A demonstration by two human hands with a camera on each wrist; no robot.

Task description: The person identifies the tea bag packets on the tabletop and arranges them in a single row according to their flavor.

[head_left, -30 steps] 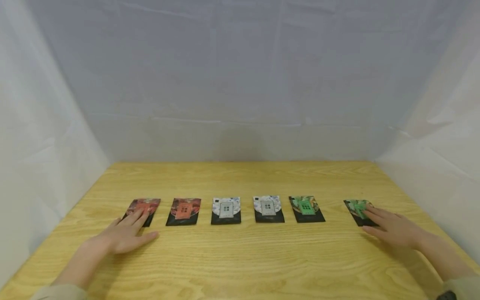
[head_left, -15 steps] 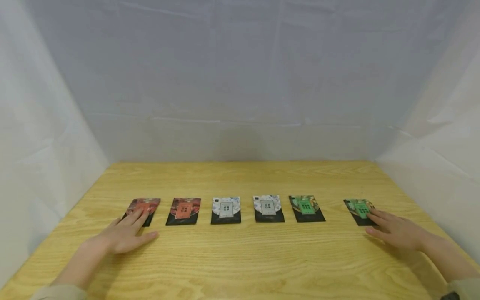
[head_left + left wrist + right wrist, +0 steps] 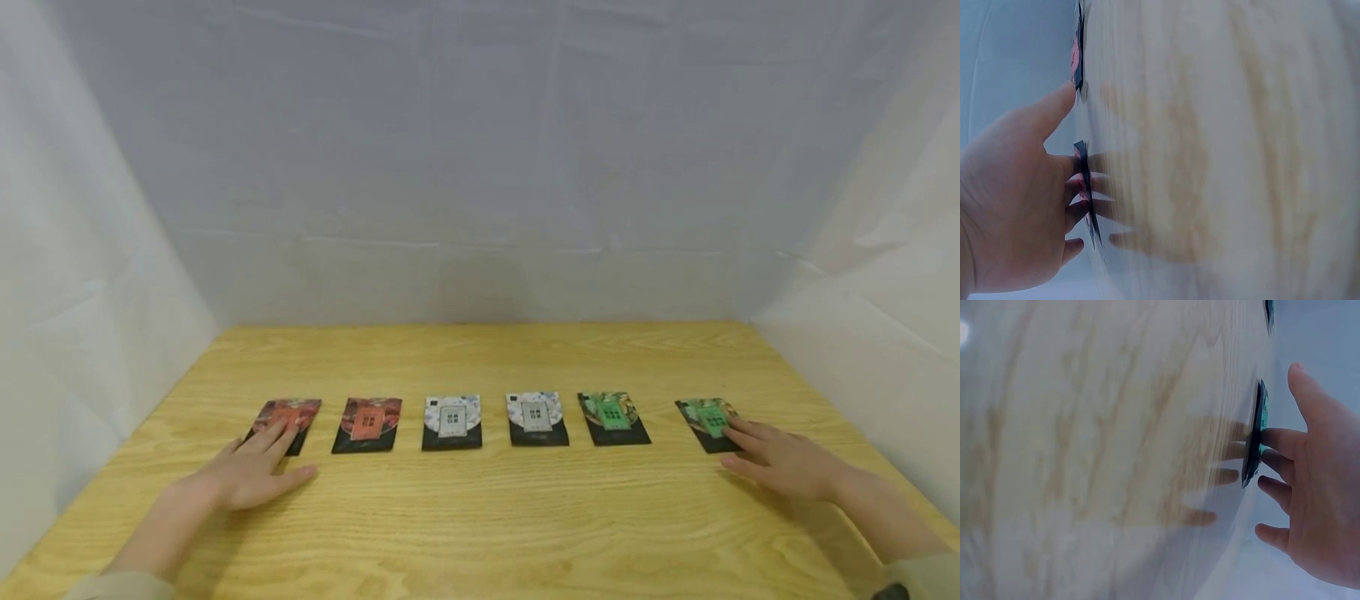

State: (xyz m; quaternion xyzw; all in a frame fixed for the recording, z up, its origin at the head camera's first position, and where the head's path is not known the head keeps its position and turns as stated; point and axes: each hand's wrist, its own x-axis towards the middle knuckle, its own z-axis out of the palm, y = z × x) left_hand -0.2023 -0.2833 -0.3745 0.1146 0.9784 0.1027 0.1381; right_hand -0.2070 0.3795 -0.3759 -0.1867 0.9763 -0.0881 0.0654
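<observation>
My left hand (image 3: 251, 475) lies with straight fingers over a red-and-black packet (image 3: 300, 408) at the left end of a row, its fingertips on the packet and the thumb spread to the right. In the left wrist view, that packet (image 3: 1087, 194) sits beneath the fingers. On the far right, a green-and-black packet (image 3: 705, 417) lies slightly turned under the fingertips of my right hand (image 3: 787, 462). The right wrist view shows the index and middle fingertips at this packet (image 3: 1256, 434), while the ring and little fingers stay off it. Both hands cover part of their packets.
Between the hands lie another red packet (image 3: 367, 423), two white-and-black packets, one left (image 3: 452, 421) and one right (image 3: 537, 418), and a second green packet (image 3: 613, 417). All lie flat on the wooden table (image 3: 480, 517). White sheeting (image 3: 480, 167) encloses the back and sides.
My right hand first drew back a little to the right, then slid left, and the far-right green packet shifted slightly left with it. My left hand and the other packets stay put.
</observation>
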